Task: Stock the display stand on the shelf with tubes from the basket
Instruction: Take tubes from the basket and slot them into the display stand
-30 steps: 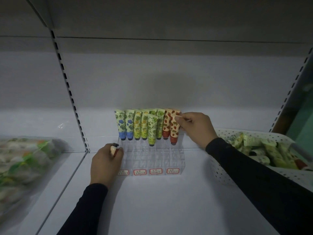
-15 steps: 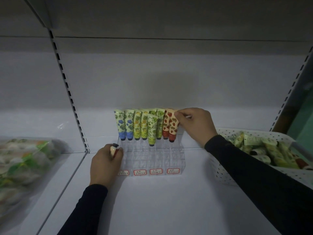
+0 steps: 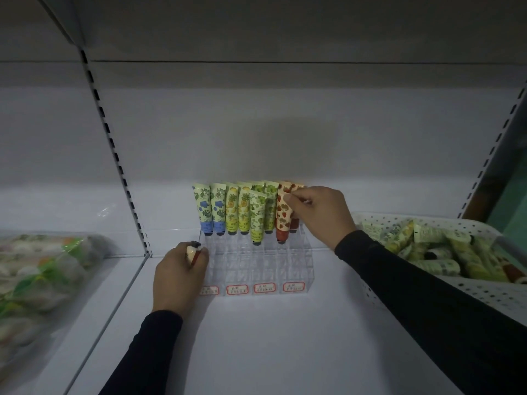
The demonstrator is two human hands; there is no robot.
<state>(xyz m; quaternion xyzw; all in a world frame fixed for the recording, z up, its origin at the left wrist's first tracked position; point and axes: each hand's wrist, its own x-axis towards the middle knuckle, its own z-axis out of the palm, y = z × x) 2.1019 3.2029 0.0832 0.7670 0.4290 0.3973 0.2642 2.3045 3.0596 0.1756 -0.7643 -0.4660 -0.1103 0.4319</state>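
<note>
- Our right hand (image 3: 319,216) pinches the top edge of a red strawberry tube (image 3: 283,213), which stands cap down in a slot near the right end of the clear stand (image 3: 256,263); it looks seated or very nearly so, though we cannot tell for certain.
- Our left hand (image 3: 178,276) rests against the stand's left front corner with its fingers curled round a spare tube (image 3: 192,252), cap end up, so it steadies the stand as well.
- To finish this step well, we judge it best to press the red tube straight down until its cap meets the slot floor, then let go without dragging it sideways into the green tube (image 3: 258,216) beside it.
- The back row is filled across and two tubes stand one step forward; the lower steps look empty, so most of the stocking lies ahead.
- The basket (image 3: 379,292), full of tubes, sits just right of the stand, and our right sleeve passes over its near rim.
- The shelf (image 3: 271,337) in front of the stand gives open room for both arms.
- A slotted upright (image 3: 114,155) and a bag of packets (image 3: 42,275) bound the left; the shelf above limits lifting height.
</note>
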